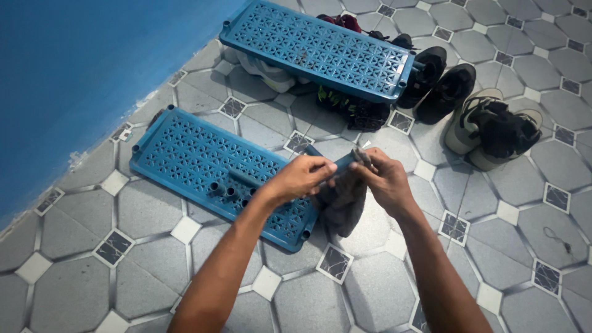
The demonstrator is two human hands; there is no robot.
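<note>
A short blue plastic tube [343, 161] sits at the centre of the frame, held between both hands above the grey tiled floor [505, 246]. Its long axis runs from lower left up to the right, the upper end pointing toward the right hand. The left hand [300, 177] comes in from the lower left, forearm rising diagonally, its grip pressed together around the tube's left end. The right hand [385, 179] reaches in from the lower right, its grip pinching a dark grey cloth [342, 206] against the tube's right end; the cloth hangs down below both hands.

Under the left hand a blue perforated plastic shelf panel [191, 160] lies flat on the floor, long axis running toward the lower right, with several short dark tubes [229, 191] resting on it. A second blue perforated panel [314, 46] lies across shoes at the top centre, with black shoes [441, 83] and beige-and-black sandals [493, 129] beside it at the upper right.
</note>
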